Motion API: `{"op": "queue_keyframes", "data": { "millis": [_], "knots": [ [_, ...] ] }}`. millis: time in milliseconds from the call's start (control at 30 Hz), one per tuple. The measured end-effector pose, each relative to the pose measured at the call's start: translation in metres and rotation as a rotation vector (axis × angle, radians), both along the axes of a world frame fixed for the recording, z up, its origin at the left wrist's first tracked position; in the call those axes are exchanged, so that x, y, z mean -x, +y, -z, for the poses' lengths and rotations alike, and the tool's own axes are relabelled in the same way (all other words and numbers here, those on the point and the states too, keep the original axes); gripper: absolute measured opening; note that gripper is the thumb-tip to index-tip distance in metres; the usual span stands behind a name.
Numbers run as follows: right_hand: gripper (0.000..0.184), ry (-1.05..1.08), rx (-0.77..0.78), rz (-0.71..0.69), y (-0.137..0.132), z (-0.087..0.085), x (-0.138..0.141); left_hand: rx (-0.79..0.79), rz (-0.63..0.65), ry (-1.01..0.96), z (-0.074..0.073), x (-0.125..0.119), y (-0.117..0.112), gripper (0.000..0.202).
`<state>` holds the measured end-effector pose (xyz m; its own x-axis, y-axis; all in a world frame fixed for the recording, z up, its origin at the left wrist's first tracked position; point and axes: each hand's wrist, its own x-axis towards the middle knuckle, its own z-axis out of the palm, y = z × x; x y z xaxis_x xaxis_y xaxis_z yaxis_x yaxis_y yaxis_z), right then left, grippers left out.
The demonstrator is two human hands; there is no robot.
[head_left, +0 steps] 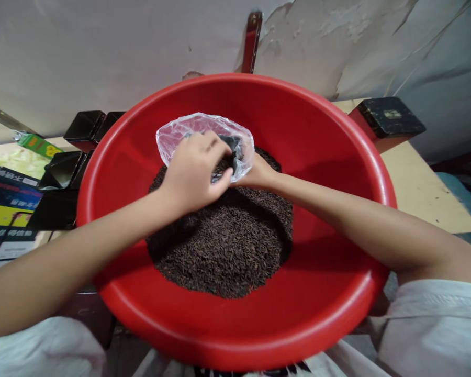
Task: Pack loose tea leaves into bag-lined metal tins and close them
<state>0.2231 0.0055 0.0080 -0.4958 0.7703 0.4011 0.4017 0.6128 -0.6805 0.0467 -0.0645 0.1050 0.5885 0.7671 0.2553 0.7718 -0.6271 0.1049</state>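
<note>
**A:** What lies nearest the camera?

**B:** Two pale sleeves at the bottom corners, and two bare forearms reaching forward over the near rim of a big red basin [113, 157]. Both arms converge toward its middle.

**A:** What does the basin hold?

**B:** A dark heap of small loose grains, like dried tea leaves [227, 246], on the bottom. Smooth red wall shows bare all around the heap, widest on the right.

**A:** And the hands?

**B:** The left hand [194, 170] is palm down, fingers curled and pinched together over a little of the dark stuff at the mouth of a clear plastic bag [204, 128]. The right hand [257, 173] is mostly hidden behind the bag; it seems to grip the bag's edge, though its fingers cannot be seen.

**A:** Where is the bag?

**B:** At the far edge of the heap, mouth gaping toward the hands.

**A:** Beyond the basin?

**B:** Black square tins [84, 125] at left, a dark block [390, 118] at right on a pale table [424, 188], then a peeling wall.
</note>
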Motion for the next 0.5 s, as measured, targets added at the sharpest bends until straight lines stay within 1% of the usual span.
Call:
{"op": "queue_keyframes", "data": {
  "millis": [33,67,100,133,167,233,300,367,400,433,467,500],
  "knots": [
    [0.103,-0.011,0.002,0.009,0.000,0.000,0.000,-0.019,0.138,0.089,0.009,0.001,-0.009,0.020],
    [0.104,-0.023,0.000,0.017,0.001,0.001,0.000,0.016,0.294,0.211,0.020,0.003,-0.018,0.020],
    [0.104,-0.037,-0.003,0.023,0.001,0.001,0.000,0.089,0.405,0.346,0.031,0.005,-0.025,0.022],
    [0.104,-0.052,-0.007,0.026,0.001,0.001,0.000,0.154,0.406,0.464,0.042,0.009,-0.029,0.023],
    [0.102,-0.065,-0.013,0.025,0.001,0.001,0.000,0.214,0.319,0.539,0.053,0.015,-0.032,0.027],
    [0.097,-0.084,-0.021,0.020,0.001,0.000,0.000,0.327,0.038,0.578,0.070,0.029,-0.030,0.049],
    [0.092,-0.094,-0.020,0.018,0.001,-0.001,0.000,0.454,-0.248,0.545,0.081,0.046,-0.019,0.074],
    [0.093,-0.101,-0.014,0.023,0.002,-0.001,0.000,0.623,-0.476,0.502,0.088,0.063,-0.005,0.090],
    [0.094,-0.105,-0.009,0.025,0.002,-0.002,0.000,0.718,-0.551,0.477,0.090,0.071,0.001,0.093],
    [0.096,-0.110,-0.003,0.026,0.003,-0.002,-0.001,0.793,-0.584,0.449,0.092,0.078,0.007,0.096],
    [0.098,-0.117,0.001,0.026,0.004,-0.002,-0.001,0.848,-0.581,0.421,0.093,0.083,0.011,0.099],
    [0.099,-0.123,0.005,0.024,0.004,-0.001,-0.002,0.873,-0.546,0.388,0.094,0.087,0.013,0.102]
  ]
}}
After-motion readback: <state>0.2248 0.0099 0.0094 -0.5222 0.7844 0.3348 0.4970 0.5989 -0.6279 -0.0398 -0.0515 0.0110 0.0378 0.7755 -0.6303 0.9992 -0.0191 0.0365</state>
